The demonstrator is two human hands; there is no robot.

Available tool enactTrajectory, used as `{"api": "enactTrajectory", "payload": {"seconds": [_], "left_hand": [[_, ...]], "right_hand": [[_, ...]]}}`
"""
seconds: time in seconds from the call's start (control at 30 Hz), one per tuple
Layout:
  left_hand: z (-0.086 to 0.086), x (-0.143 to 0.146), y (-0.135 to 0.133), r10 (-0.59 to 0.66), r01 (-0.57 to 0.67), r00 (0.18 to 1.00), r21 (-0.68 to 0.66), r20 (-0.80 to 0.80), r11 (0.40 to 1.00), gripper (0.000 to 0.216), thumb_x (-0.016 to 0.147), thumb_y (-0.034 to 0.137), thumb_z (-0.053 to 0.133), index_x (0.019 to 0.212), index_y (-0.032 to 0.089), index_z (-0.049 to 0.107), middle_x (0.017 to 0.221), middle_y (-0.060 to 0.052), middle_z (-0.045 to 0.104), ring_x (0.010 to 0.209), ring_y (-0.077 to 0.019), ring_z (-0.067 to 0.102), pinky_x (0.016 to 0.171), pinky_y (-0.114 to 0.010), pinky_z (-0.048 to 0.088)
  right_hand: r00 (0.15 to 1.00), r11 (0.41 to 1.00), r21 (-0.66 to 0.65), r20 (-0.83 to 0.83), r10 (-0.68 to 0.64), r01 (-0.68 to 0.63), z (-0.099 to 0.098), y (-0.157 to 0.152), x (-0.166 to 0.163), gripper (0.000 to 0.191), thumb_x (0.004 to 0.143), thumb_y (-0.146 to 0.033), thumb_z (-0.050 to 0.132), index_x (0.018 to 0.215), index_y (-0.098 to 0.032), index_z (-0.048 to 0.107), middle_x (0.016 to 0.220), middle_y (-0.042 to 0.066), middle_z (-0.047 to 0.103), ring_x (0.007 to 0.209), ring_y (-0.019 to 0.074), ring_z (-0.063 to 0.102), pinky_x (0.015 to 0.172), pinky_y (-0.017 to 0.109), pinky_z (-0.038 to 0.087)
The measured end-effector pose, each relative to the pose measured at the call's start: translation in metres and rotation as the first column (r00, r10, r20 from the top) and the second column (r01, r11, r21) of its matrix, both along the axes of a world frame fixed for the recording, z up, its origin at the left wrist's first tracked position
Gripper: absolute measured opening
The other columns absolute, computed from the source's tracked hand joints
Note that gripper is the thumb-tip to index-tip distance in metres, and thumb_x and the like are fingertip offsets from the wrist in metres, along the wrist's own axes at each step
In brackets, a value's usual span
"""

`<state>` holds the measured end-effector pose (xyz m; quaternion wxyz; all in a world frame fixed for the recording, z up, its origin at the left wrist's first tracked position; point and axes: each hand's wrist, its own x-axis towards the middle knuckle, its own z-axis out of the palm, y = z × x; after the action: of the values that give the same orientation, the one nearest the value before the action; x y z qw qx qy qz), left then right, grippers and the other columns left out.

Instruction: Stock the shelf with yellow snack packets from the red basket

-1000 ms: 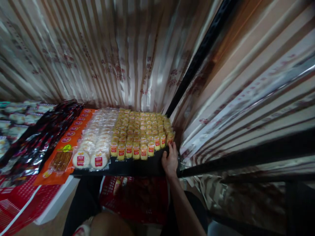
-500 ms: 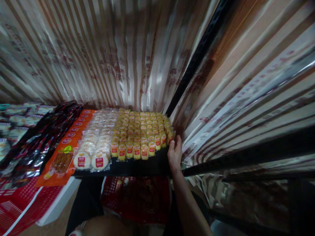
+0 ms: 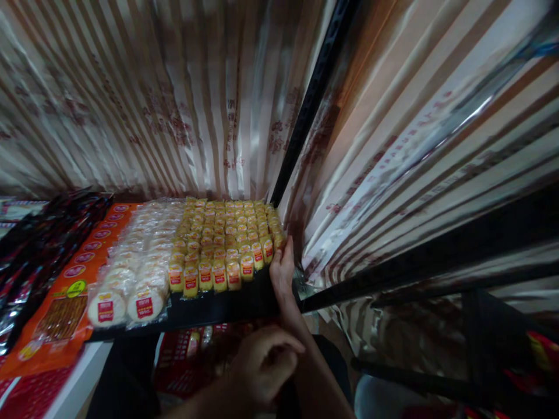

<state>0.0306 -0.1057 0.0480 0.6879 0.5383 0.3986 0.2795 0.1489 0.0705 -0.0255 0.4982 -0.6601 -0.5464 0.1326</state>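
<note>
Rows of small yellow snack packs [image 3: 222, 233] with red labels stand on a black shelf [image 3: 209, 305]. My right hand [image 3: 282, 265] rests with its fingers stretched up flat against the right end of those rows, at the shelf's corner. Low in the middle, in front of the shelf, my left hand [image 3: 262, 361] is curled into a loose fist; what it holds, if anything, is hidden. Left of the yellow packs lie round white packs [image 3: 140, 273] with red labels.
Orange flat packs [image 3: 65, 291] and dark glossy bags [image 3: 39, 244] fill the shelf's left side. Striped shiny sheeting [image 3: 174, 87] hangs behind and to the right. A black upright post [image 3: 312, 93] and a black crossbar [image 3: 437, 256] frame the corner. A red crate [image 3: 183, 361] sits below.
My left hand has come up into view at the bottom. My right hand has slid from the shelf's front edge up against the end of the yellow packs. The view has shifted right.
</note>
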Motion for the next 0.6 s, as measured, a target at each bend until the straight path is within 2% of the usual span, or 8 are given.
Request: {"api": "enactTrajectory", "payload": {"seconds": [0.03, 0.07, 0.13, 0.23, 0.3, 0.4, 0.5, 0.6], "left_hand": [[-0.002, -0.002, 0.013, 0.044, -0.044, 0.999, -0.003, -0.028, 0.999, 0.025, 0.087, 0.03, 0.045, 0.099, 0.017, 0.064, 0.096, -0.006, 0.064, 0.087, -0.0165, 0.058, 0.08, -0.03, 0.047], [-0.005, -0.003, 0.023, 0.081, -0.086, 0.994, -0.065, -0.067, 0.994, 0.026, 0.085, 0.027, 0.043, 0.094, 0.015, 0.065, 0.089, -0.005, 0.065, 0.08, -0.016, 0.059, 0.074, -0.028, 0.047], [-0.015, -0.006, 0.029, 0.12, -0.141, 0.974, -0.098, -0.193, 0.985, 0.028, 0.08, 0.021, 0.041, 0.093, 0.014, 0.065, 0.083, -0.005, 0.066, 0.076, -0.016, 0.059, 0.07, -0.027, 0.046], [-0.038, -0.01, 0.015, 0.081, -0.094, 0.954, -0.033, -0.289, 0.995, 0.029, 0.074, 0.017, 0.041, 0.089, 0.014, 0.066, 0.086, -0.004, 0.068, 0.081, -0.0163, 0.06, 0.076, -0.027, 0.045], [-0.056, -0.013, 0.0, 0.034, -0.048, 0.946, -0.037, -0.321, 0.998, 0.03, 0.072, 0.016, 0.04, 0.086, 0.015, 0.067, 0.087, -0.003, 0.069, 0.083, -0.0167, 0.06, 0.077, -0.026, 0.045], [-0.082, -0.021, -0.016, 0.016, -0.038, 0.939, -0.058, -0.344, 0.998, 0.031, 0.069, 0.013, 0.04, 0.082, 0.015, 0.068, 0.087, -0.004, 0.07, 0.085, -0.0181, 0.061, 0.079, -0.028, 0.045], [-0.105, -0.037, -0.021, 0.086, -0.097, 0.944, -0.017, -0.317, 0.995, 0.03, 0.068, 0.011, 0.042, 0.081, 0.015, 0.069, 0.097, -0.005, 0.07, 0.093, -0.0181, 0.06, 0.087, -0.027, 0.043], [-0.126, -0.058, -0.02, 0.13, -0.19, 0.89, -0.096, -0.437, 0.977, 0.03, 0.071, 0.012, 0.043, 0.083, 0.015, 0.069, 0.094, -0.006, 0.07, 0.092, -0.0191, 0.061, 0.084, -0.028, 0.045]], "right_hand": [[1.0, 1.0, 0.012, 0.01, 0.0, 0.0, 0.001, -0.002, 0.0, 0.059, 0.087, -0.026, 0.028, 0.141, -0.003, 0.027, 0.146, 0.017, 0.031, 0.137, 0.0208, 0.026, 0.112, 0.041, 0.023], [1.0, 1.0, 0.028, 0.025, -0.004, 0.003, 0.002, -0.005, 0.001, 0.058, 0.086, -0.025, 0.029, 0.141, -0.004, 0.028, 0.147, 0.017, 0.03, 0.137, 0.0205, 0.024, 0.113, 0.041, 0.022], [0.998, 0.998, 0.064, 0.056, -0.011, 0.008, 0.004, -0.015, 0.0, 0.056, 0.087, -0.024, 0.03, 0.139, -0.003, 0.03, 0.148, 0.017, 0.027, 0.138, 0.0206, 0.022, 0.113, 0.042, 0.021], [0.996, 0.996, 0.091, 0.085, 0.001, -0.009, 0.004, -0.038, -0.003, 0.052, 0.088, -0.024, 0.032, 0.137, -0.005, 0.035, 0.147, 0.018, 0.029, 0.138, 0.0216, 0.023, 0.112, 0.045, 0.023], [0.995, 0.994, 0.102, 0.089, 0.032, -0.041, 0.002, -0.057, -0.006, 0.047, 0.09, -0.025, 0.033, 0.133, -0.009, 0.04, 0.144, 0.017, 0.035, 0.136, 0.0224, 0.028, 0.11, 0.047, 0.028], [0.992, 0.986, 0.114, 0.032, 0.122, -0.125, -0.002, -0.093, -0.015, 0.038, 0.09, -0.027, 0.037, 0.123, -0.013, 0.05, 0.128, 0.017, 0.052, 0.121, 0.0222, 0.049, 0.099, 0.043, 0.043], [0.954, 0.959, 0.0, -0.105, 0.281, -0.283, -0.008, -0.136, -0.028, 0.03, 0.091, -0.027, 0.039, 0.112, -0.016, 0.057, 0.099, 0.01, 0.066, 0.088, 0.0168, 0.065, 0.081, 0.032, 0.053], [0.872, 0.856, -0.179, -0.179, 0.456, -0.485, -0.022, -0.174, -0.042, 0.026, 0.089, -0.025, 0.04, 0.101, -0.019, 0.062, 0.085, 0.005, 0.069, 0.076, 0.0149, 0.066, 0.073, 0.027, 0.053]]}}
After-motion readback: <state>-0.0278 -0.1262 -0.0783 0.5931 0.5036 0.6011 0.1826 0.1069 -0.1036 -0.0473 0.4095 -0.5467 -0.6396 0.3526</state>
